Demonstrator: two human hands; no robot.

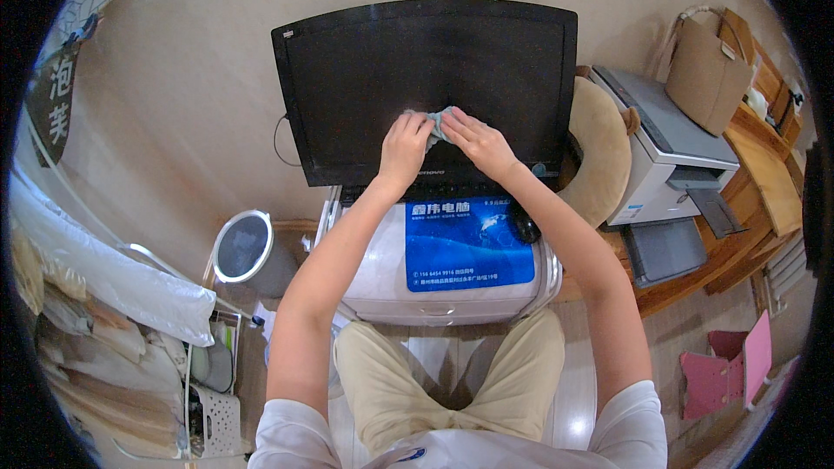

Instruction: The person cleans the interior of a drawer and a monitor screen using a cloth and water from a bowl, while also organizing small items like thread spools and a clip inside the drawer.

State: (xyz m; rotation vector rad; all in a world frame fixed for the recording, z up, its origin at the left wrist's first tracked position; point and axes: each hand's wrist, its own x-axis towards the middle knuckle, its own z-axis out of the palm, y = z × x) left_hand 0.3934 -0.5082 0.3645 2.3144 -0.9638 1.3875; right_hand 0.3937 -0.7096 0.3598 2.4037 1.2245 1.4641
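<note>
A black Lenovo computer monitor [430, 58] stands before me at the top centre. Both hands hold one crumpled pale blue-grey cloth [438, 133] in front of the lower middle of its screen. My left hand [405, 143] grips the cloth's left part with bent fingers. On the right side, my right hand [481, 143] has its fingertips on the cloth. Below the monitor lies a black keyboard [391, 194], partly hidden by my forearms. A blue printed mouse pad [466, 254] covers part of the white cabinet top, with a black mouse [523, 225] at its upper right.
Right of the monitor are a beige neck pillow [603, 150], a grey-and-white printer [651, 176] and a tan bag [707, 71] on a wooden desk [723, 260]. A lidded bin [244, 247] stands at left, near a rack of hanging clothes [104, 365]. A pink object [723, 371] is low right.
</note>
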